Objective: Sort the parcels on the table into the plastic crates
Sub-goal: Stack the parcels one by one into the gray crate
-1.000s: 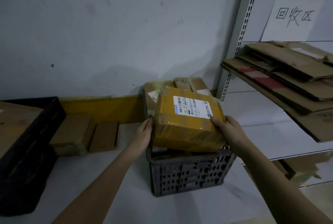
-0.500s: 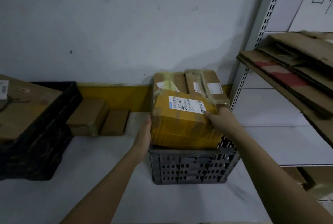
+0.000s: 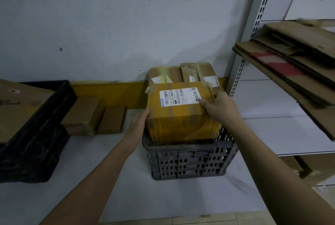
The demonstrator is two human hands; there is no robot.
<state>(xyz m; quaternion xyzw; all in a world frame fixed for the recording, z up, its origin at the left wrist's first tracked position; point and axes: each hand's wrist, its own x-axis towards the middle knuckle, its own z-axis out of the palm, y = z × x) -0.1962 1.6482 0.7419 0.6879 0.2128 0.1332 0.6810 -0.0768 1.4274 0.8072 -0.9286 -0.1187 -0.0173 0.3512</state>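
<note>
- One yellow taped parcel (image 3: 181,114) sits at the front of the grey crate (image 3: 188,159), rising above the rim, its white label (image 3: 179,97) facing up.
- The right hand (image 3: 220,108) grips the parcel's upper right corner, thumb lying on the top face by the label, fingers curled over the far edge.
- The left hand (image 3: 140,122) lies against the parcel's left side; its fingers look fairly straight, thumb on the upper edge.
- Two brown parcels (image 3: 165,75) (image 3: 198,72) stand side by side behind the yellow one in the same crate, against the wall.
- Two crates stand on the white table (image 3: 108,179): the grey one and a black crate (image 3: 34,143) well to the left, holding one large brown box (image 3: 18,108).
- Two small brown boxes (image 3: 82,114) (image 3: 112,121) lie side by side on the table between the crates.
- A stack of flattened cardboard (image 3: 293,65) rests on the metal shelf (image 3: 282,134) to the right; the sheets are too overlapped to count.
</note>
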